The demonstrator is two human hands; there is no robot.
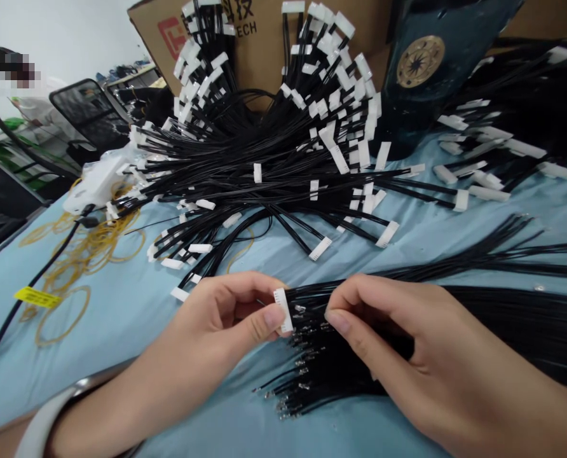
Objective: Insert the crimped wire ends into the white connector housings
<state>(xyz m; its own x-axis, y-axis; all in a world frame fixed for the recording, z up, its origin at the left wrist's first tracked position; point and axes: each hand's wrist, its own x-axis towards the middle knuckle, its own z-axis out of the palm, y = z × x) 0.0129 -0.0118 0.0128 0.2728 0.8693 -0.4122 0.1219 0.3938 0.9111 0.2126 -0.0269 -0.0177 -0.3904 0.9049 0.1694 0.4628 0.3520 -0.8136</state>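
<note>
Slim, rectangular white plastic connector (283,310) pinched in the left hand (221,318), beside thin black metal-tipped wires (334,369)
Likely light, stiff; grip its broad faces; right hand (431,343) pressed fingertip to thumb, any held wire unclear

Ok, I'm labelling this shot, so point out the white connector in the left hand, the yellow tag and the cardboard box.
White connector (283,301): head view, upper part of its face
Yellow tag (37,297): head view, its middle
Cardboard box (263,57): head view, front panel
</note>
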